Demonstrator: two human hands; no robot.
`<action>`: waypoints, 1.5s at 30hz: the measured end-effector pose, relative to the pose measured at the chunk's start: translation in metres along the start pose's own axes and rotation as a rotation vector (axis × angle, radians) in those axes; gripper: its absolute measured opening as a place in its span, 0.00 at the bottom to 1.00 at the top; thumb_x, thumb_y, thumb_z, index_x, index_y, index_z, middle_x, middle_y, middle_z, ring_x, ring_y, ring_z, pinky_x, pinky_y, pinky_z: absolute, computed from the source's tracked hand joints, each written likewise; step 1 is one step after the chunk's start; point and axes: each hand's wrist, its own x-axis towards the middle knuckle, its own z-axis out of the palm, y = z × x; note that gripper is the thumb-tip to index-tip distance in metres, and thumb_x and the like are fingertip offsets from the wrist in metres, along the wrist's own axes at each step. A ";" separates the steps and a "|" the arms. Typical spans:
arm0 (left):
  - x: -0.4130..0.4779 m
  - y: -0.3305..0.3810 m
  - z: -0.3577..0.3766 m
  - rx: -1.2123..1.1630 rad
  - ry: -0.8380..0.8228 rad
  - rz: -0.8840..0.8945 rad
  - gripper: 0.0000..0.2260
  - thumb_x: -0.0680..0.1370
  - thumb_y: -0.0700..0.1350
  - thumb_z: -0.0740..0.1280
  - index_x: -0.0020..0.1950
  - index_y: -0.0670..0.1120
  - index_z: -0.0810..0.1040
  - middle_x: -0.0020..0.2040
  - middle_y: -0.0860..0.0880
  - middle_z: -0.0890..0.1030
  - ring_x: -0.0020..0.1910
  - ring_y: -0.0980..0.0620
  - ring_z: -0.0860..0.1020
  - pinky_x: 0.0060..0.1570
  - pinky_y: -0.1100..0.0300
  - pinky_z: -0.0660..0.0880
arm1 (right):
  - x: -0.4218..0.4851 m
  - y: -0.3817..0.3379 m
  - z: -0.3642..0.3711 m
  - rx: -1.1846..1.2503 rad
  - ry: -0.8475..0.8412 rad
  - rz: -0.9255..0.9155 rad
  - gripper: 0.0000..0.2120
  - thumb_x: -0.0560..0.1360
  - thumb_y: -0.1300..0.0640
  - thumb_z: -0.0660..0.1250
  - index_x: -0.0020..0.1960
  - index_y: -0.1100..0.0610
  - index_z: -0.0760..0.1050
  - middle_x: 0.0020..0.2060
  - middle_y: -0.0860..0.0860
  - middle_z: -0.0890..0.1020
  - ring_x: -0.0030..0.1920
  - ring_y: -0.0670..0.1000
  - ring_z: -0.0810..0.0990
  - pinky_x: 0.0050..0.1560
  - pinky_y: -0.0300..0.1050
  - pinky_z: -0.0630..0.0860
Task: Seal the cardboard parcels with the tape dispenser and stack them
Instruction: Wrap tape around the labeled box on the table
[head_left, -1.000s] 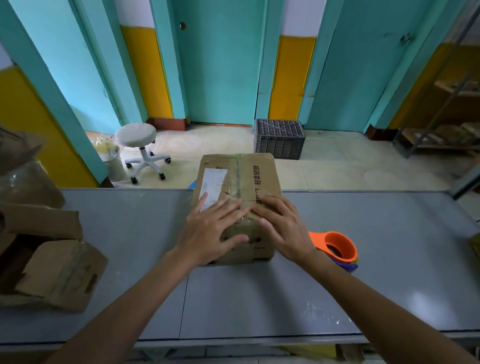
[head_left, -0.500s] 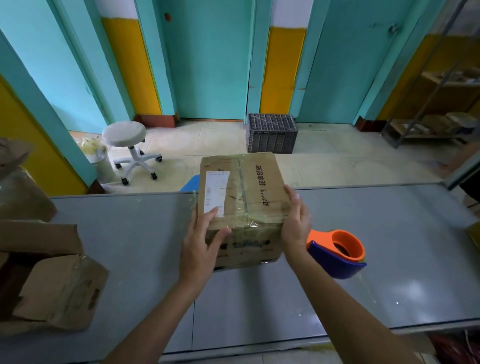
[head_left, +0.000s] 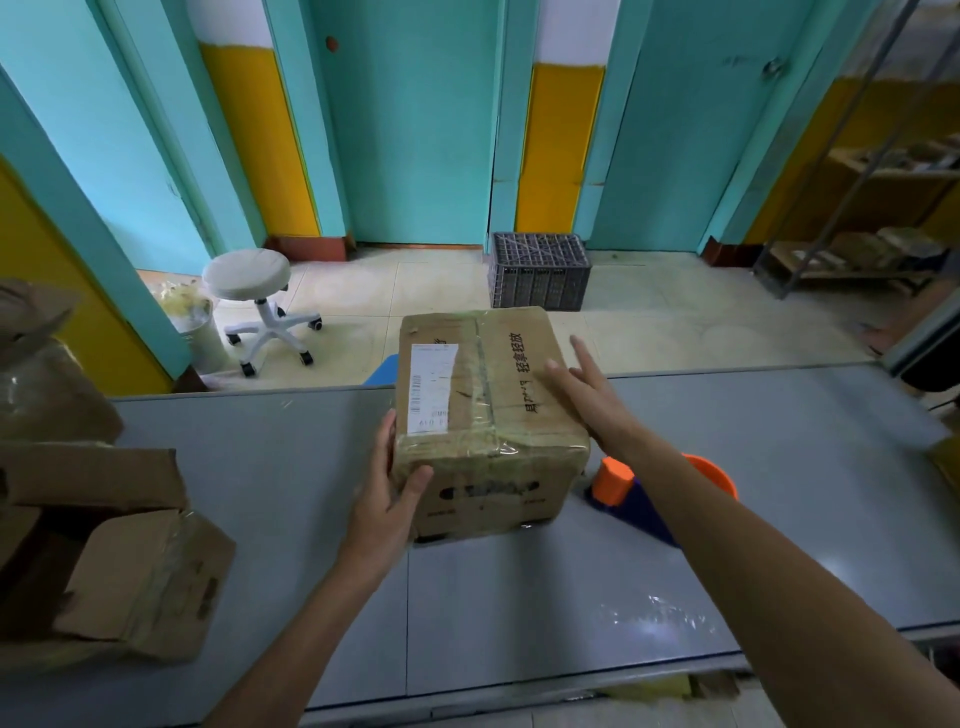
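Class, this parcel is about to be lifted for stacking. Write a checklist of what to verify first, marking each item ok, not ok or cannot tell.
1. Clear tape across the top seam of the brown cardboard parcel: ok.
2. Left hand grips its near left corner: ok.
3. Right hand grips it: not ok; its fingers are straight over the top right.
4. Orange and blue tape dispenser lies on the grey table, in neither hand: ok.
5. Bottom seam taped: cannot tell, hidden.
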 end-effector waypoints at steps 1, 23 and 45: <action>0.000 -0.004 -0.002 0.026 -0.023 0.000 0.39 0.64 0.71 0.65 0.69 0.70 0.48 0.60 0.75 0.66 0.62 0.62 0.70 0.59 0.62 0.66 | 0.003 -0.002 0.006 0.051 -0.033 -0.004 0.32 0.73 0.42 0.66 0.73 0.47 0.59 0.65 0.54 0.73 0.59 0.54 0.77 0.60 0.54 0.75; 0.018 0.192 0.150 0.261 0.057 0.445 0.41 0.69 0.51 0.73 0.75 0.57 0.53 0.63 0.43 0.76 0.59 0.42 0.76 0.56 0.55 0.72 | -0.097 -0.090 -0.222 -0.025 0.269 -0.266 0.31 0.75 0.52 0.67 0.75 0.50 0.59 0.60 0.50 0.73 0.55 0.48 0.78 0.56 0.45 0.78; -0.109 0.138 0.440 0.150 -0.567 0.155 0.45 0.75 0.46 0.68 0.74 0.55 0.32 0.74 0.53 0.59 0.70 0.50 0.64 0.64 0.62 0.60 | -0.185 0.099 -0.452 -0.924 0.472 0.272 0.32 0.77 0.34 0.48 0.76 0.43 0.45 0.76 0.55 0.56 0.74 0.63 0.52 0.71 0.68 0.51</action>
